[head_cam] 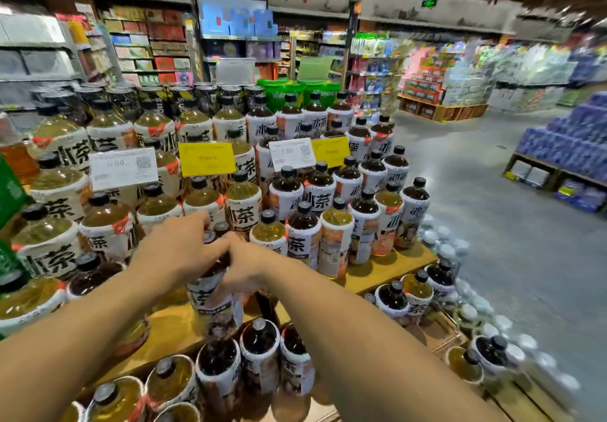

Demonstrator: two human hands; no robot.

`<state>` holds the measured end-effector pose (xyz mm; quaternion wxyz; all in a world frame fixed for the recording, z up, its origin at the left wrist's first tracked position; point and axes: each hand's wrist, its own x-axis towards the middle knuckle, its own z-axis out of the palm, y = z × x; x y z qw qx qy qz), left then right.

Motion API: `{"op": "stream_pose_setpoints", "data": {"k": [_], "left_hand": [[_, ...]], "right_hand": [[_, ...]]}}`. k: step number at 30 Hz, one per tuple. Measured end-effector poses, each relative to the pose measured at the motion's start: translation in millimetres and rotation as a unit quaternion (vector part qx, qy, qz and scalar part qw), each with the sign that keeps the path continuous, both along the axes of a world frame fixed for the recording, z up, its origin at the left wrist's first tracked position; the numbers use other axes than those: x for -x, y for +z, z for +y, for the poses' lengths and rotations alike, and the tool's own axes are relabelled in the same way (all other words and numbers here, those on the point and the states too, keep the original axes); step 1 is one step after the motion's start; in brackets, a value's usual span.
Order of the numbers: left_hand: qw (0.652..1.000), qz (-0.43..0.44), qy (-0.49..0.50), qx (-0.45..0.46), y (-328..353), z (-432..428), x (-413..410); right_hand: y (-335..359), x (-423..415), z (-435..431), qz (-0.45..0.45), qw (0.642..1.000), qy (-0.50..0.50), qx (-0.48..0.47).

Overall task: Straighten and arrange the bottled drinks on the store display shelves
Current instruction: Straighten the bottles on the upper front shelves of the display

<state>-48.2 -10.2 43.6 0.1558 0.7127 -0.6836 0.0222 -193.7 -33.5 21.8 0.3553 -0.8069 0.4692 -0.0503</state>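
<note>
Head view: left hand [177, 251] and right hand [244, 265] meet, fingers curled, apparently round the neck of a dark-tea plastic bottle with white label [210, 295] standing on the yellow wooden shelf [387, 269].

A shop: tiered display shelves [387, 274] crowded with bottled drinks [303, 234], price tags [123, 168] clipped among them, stocked wall shelving [147, 47] behind, and stacked goods on pallets [565, 145] across the aisle.
</note>
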Motion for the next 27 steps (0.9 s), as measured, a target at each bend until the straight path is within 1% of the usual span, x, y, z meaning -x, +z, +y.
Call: {"op": "stream_pose_setpoints", "data": {"k": [3,6,11,13,16,18,20,23,27], "left_hand": [[0.999,0.015,-0.045,-0.001,1.0,-0.2,27.8],[0.996,0.018,-0.089,-0.004,2.3,-4.3,58.0],[0.981,0.063,-0.183,-0.009,4.7,-16.4,109.2],[0.975,0.078,-0.204,-0.025,2.6,-19.4,133.2],[0.964,0.154,-0.214,-0.045,-5.0,-26.8,167.0],[0.961,0.19,-0.195,-0.043,-13.5,-39.3,184.5],[0.974,0.168,-0.147,-0.03,-23.6,-60.1,197.1],[0.992,0.09,-0.079,-0.038,-36.2,-96.4,213.2],[0.996,0.0,-0.035,-0.076,-44.2,-134.2,238.7]], "right_hand": [[0.1,31.3,8.1,-0.01,0.999,-0.029,0.044],[-1.4,60.9,10.0,0.022,0.995,-0.052,0.087],[-6.2,117.5,6.4,0.025,0.987,-0.122,0.102],[-12.4,141.4,5.1,0.031,0.982,-0.154,0.109],[-23.0,178.3,2.2,0.027,0.973,-0.198,0.114],[-29.3,202.6,-1.6,0.025,0.967,-0.23,0.111],[-35.7,224.8,-8.1,0.027,0.96,-0.25,0.124],[-46.2,256.8,-22.4,-0.001,0.956,-0.263,0.133],[-52.3,289.8,-48.5,-0.025,0.957,-0.27,0.106]]}}
